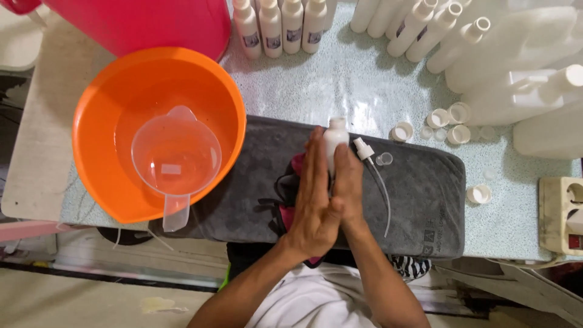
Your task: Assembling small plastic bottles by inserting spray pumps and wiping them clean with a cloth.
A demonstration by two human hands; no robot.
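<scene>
While both hands are up against that small white bottle (335,138), it looks like it's being pressed or rolled between the palms. The left hand (314,200) is laid flat along the bottle's side with the fingers straight and together, and the right hand (348,185) is pressed in from the other side, so the grip is really two flat palms squeezing the bottle, not a curled fist. The bottle sits over the grey towel (419,200) spread on the speckled bench (340,85), open neck pointing away from the person, no top on it.

Just beside the right hand lies the spray pump (364,149) with its long dip tube trailing down the towel, and a tiny clear cap (384,159) next to it. My guess is the bottle's getting wiped dry or a label smoothed on; hard to tell which. Next would probably be one hand letting go, reaching for the pump, and feeding that floppy tube into the narrow neck, which takes a steady aim.

Off to the left there's an orange basin (97,121) with a clear measuring jug (176,158) in it. Loose white caps (449,121) and rows of white bottles (279,24) sit further back.
</scene>
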